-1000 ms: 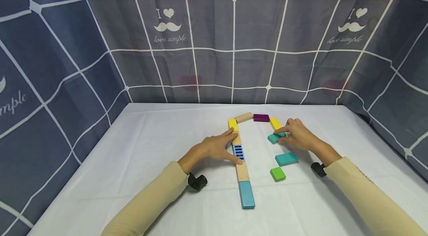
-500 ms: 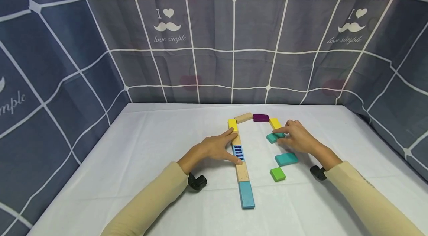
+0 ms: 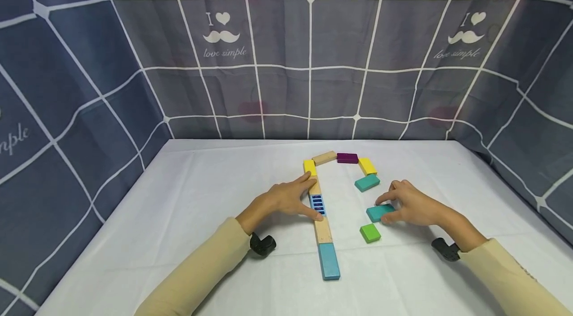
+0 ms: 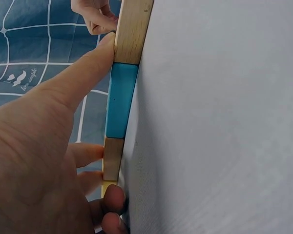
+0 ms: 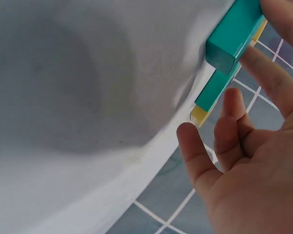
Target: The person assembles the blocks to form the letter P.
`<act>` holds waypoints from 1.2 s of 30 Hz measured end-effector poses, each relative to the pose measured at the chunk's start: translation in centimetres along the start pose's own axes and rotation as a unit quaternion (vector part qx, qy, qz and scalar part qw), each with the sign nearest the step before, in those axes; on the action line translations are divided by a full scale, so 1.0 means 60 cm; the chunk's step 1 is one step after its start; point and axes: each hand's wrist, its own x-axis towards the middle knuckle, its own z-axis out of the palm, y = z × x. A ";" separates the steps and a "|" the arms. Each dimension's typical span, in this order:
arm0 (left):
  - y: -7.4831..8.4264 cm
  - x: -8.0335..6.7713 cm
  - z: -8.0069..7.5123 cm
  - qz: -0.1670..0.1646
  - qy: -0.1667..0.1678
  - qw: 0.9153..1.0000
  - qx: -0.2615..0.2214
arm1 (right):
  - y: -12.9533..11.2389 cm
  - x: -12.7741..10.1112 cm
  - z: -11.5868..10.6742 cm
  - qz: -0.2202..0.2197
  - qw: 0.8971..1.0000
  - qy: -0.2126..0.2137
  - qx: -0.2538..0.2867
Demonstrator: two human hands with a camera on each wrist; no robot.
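Note:
A straight column of flat blocks lies on the white table (image 3: 201,216): yellow (image 3: 310,166), wood, blue-striped (image 3: 318,204), wood (image 3: 323,230) and blue (image 3: 329,261). My left hand (image 3: 304,196) rests against its left side, fingers straight; in the left wrist view the fingers (image 4: 83,73) press along the blue block (image 4: 121,100). My right hand (image 3: 388,209) pinches the nearer teal block (image 3: 378,213) between finger and thumb, also seen in the right wrist view as the teal block (image 5: 233,36). A second teal block (image 3: 367,182) lies free beyond it.
A wood block (image 3: 324,158), a purple block (image 3: 347,158) and a yellow block (image 3: 367,165) form an arc at the far end. A green square block (image 3: 370,232) lies near the right hand. Checked blue cloth walls (image 3: 286,57) enclose the table on three sides.
My right hand let go of the far teal block, left beside the yellow one, and drew back to pinch the nearer teal block. The left hand stayed on the column.

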 end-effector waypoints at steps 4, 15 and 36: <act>-0.001 -0.002 0.000 -0.001 0.000 1.000 -0.008 | -0.001 0.005 0.005 -0.016 1.000 0.003 -0.005; -0.001 -0.002 -0.002 0.000 0.001 1.000 -0.005 | -0.029 0.066 0.010 -0.053 0.996 0.060 -0.049; 0.001 -0.001 -0.002 -0.005 -0.004 1.000 -0.007 | -0.048 0.171 0.025 -0.026 0.994 0.034 -0.103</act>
